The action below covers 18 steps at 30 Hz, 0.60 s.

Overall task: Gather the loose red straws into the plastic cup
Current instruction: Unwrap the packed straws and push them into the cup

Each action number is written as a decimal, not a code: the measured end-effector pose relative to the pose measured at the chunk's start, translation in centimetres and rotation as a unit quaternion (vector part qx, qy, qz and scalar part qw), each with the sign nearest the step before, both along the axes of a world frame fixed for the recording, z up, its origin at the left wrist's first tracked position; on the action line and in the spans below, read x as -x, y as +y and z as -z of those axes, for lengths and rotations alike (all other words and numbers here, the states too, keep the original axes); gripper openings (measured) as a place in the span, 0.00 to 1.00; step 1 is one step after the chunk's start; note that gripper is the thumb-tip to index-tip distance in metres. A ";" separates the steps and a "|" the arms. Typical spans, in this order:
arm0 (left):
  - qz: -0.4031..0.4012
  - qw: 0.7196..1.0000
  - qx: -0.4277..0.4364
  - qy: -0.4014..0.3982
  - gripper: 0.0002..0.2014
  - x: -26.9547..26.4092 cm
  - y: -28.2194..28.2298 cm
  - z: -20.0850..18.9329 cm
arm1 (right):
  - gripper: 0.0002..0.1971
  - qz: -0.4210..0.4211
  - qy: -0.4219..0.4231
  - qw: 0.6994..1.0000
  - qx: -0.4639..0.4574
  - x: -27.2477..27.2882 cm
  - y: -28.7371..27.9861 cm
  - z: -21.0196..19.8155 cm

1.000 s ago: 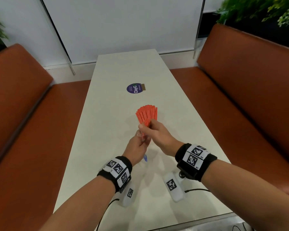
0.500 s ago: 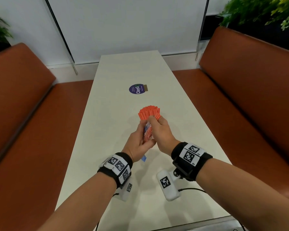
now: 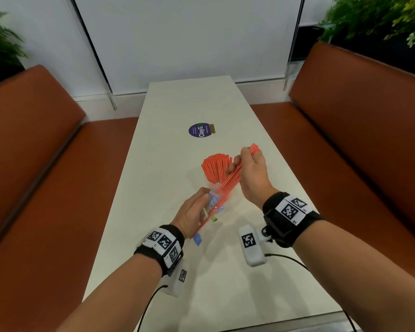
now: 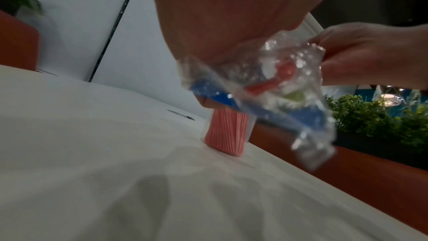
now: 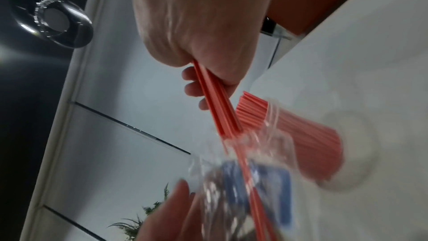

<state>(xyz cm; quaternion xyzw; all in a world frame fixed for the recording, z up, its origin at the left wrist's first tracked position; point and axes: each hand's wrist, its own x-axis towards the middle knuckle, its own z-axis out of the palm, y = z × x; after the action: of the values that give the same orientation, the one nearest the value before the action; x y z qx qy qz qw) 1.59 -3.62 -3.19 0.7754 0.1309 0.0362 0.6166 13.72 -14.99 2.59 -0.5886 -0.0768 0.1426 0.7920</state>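
Observation:
A clear plastic cup (image 3: 216,180) packed with red straws (image 3: 215,167) stands mid-table; the cup (image 4: 224,135) also shows in the left wrist view and the right wrist view (image 5: 308,146). My right hand (image 3: 247,171) grips a small bundle of red straws (image 3: 228,185) (image 5: 217,98) near their top ends, just right of the cup. The bundle's lower ends sit in a crumpled clear wrapper with blue print (image 3: 212,204) (image 4: 266,87) (image 5: 250,180), which my left hand (image 3: 194,213) holds.
The long white table (image 3: 177,111) carries a round purple sticker (image 3: 200,130) beyond the cup. Brown bench seats (image 3: 359,121) flank it on both sides. Green plants (image 3: 381,17) stand behind the backrests. Sensor cables (image 3: 285,257) trail near the front edge.
My hands have drawn apart. The right hand has pulled a bundle of straws up and to the right, partly out of the wrapper, while the left hand dropped back toward me with the wrapper.

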 end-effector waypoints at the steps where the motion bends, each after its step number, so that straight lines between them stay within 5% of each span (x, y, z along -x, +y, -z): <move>1: 0.007 1.000 -0.008 0.018 0.16 0.0 0.1 0.0 | 0.05 0.012 -0.016 1.000 0.006 -0.4 -0.2 -0.3; 7: 0.011 0.998 -0.038 0.039 0.16 -0.9 -0.3 0.1 | 0.07 0.036 -0.032 0.999 0.021 -1.7 -0.7 -0.8; 13: -0.018 0.999 0.031 0.020 0.15 -1.2 -1.3 -0.1 | 0.06 0.013 0.042 0.999 -0.016 -1.0 0.0 0.4; 18: -0.035 0.995 0.084 0.032 0.17 -1.1 -1.2 -0.2 | 0.06 -0.020 0.007 1.000 0.020 -0.3 0.6 -0.4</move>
<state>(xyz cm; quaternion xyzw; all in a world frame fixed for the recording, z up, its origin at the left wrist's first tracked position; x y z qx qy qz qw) 2.67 -4.84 -3.01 0.7163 0.1806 0.0215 0.6737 14.00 -14.42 3.03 -0.6016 -0.0803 0.1637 0.7777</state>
